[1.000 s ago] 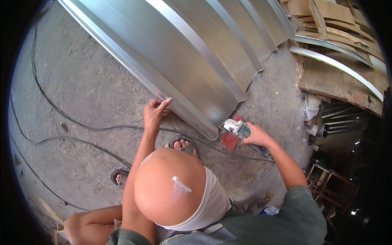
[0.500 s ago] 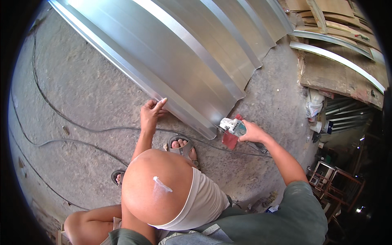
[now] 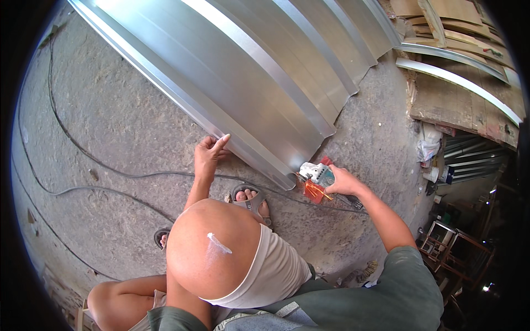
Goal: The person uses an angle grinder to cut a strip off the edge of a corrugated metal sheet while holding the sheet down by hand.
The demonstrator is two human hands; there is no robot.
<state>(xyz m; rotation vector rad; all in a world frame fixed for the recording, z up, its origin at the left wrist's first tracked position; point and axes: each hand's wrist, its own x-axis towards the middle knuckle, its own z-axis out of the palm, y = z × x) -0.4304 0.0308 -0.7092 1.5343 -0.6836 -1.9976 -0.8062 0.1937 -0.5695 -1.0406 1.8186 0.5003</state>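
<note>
A large ribbed sheet of silvery metal (image 3: 232, 71) lies slantwise across the floor, its near corner close to my sandalled foot. My left hand (image 3: 207, 156) grips its long left edge, thumb on top and fingers curled beneath. In my right hand (image 3: 349, 183) is a handheld power cutter (image 3: 315, 171) with a white and teal body and red flat parts. The cutter sits at the sheet's near end, just right of the corner. Orange sparks (image 3: 316, 191) spray from it toward me. Its blade is hidden from view.
A dark cable (image 3: 132, 176) winds over the concrete floor, passing by my foot (image 3: 251, 198) and below the cutter. At the upper right are stacked wooden boards (image 3: 469, 33) and metal strips (image 3: 458, 77). Metal frames (image 3: 450, 243) stand in the dark area at right.
Orange sparks now fly from the cutter where none showed before. Both hands keep their holds; the whole view has shifted slightly.
</note>
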